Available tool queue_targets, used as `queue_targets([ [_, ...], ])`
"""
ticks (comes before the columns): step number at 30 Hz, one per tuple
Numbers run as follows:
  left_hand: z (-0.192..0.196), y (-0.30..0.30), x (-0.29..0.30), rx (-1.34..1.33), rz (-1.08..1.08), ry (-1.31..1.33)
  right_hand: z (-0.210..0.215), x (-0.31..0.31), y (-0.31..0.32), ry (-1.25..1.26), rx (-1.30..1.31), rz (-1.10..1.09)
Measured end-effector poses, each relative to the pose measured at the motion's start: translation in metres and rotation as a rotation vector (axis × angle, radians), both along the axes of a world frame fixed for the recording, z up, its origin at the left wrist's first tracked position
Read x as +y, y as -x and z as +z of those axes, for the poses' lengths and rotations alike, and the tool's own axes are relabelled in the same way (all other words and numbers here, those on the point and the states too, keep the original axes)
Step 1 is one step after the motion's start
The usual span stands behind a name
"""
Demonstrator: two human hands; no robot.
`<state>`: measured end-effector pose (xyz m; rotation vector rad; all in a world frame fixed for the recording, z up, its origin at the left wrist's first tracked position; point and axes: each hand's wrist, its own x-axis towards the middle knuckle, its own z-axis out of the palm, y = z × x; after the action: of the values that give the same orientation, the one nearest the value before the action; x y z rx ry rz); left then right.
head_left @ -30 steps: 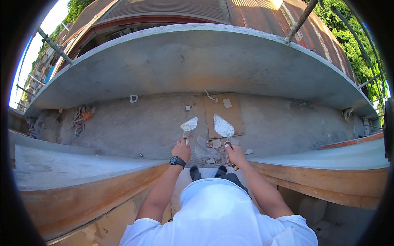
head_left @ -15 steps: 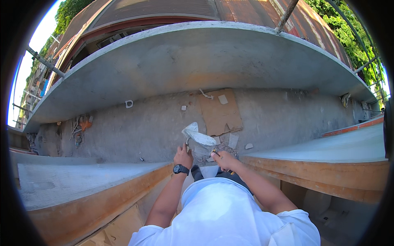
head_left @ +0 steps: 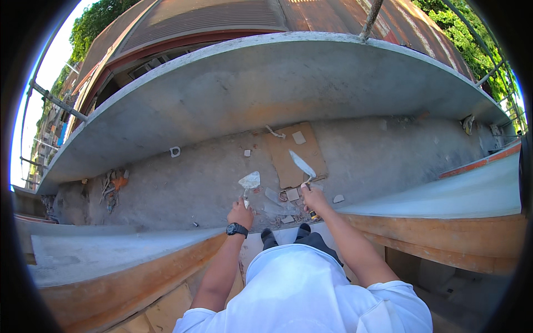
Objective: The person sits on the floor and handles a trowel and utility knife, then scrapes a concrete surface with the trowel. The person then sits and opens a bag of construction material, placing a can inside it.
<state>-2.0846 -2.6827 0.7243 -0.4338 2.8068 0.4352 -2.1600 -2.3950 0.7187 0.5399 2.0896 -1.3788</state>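
Observation:
My left hand, with a black watch on its wrist, is closed round the handle of a trowel. That trowel's broad blade is pale and smeared, and points away from me. In my right hand is a second trowel, longer and narrower, gripped by its handle. Its whitish blade points forward and a little left, above a brown cardboard sheet. The two blades are apart. Yellow and black show at the butt of the right handle, below my fist.
A grey concrete parapet curves across the far side. Broken tile pieces and rubble lie on the floor near my feet. Debris sits at far left. Orange-brown-edged ledges flank me at left and right.
The two trowels, crossed or nearly touching before, have moved apart. The right one has swung to point away from me; the left one has shifted slightly left and nearer.

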Motion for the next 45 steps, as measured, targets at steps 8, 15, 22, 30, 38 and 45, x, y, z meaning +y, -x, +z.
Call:
queue_targets([
  [8, 0.002, 0.044, 0.013, -0.131, -0.081, 0.025, -0.019, -0.046, -0.008, 0.009, 0.307, 0.184],
  [15, 0.003, 0.057, 0.018, -0.236, -0.029, 0.129, -0.013, -0.044, -0.002, 0.066, 0.074, 0.214],
  [22, 0.006, 0.055, 0.036, -0.201, -0.057, 0.155, -0.056, -0.057, -0.006, -0.048, 0.229, 0.13],
  [30, -0.006, 0.045, 0.056, -0.185, -0.074, 0.188, -0.057, -0.028, -0.026, -0.005, 0.092, 0.378],
  [38, -0.01, 0.022, 0.098, -0.216, -0.109, 0.131, -0.058, 0.005, -0.046, -0.069, 0.172, 0.193],
  [45, -0.02, 0.012, 0.109, -0.219, -0.275, 0.071, -0.039, 0.039, -0.061, 0.105, -0.125, 0.408],
])
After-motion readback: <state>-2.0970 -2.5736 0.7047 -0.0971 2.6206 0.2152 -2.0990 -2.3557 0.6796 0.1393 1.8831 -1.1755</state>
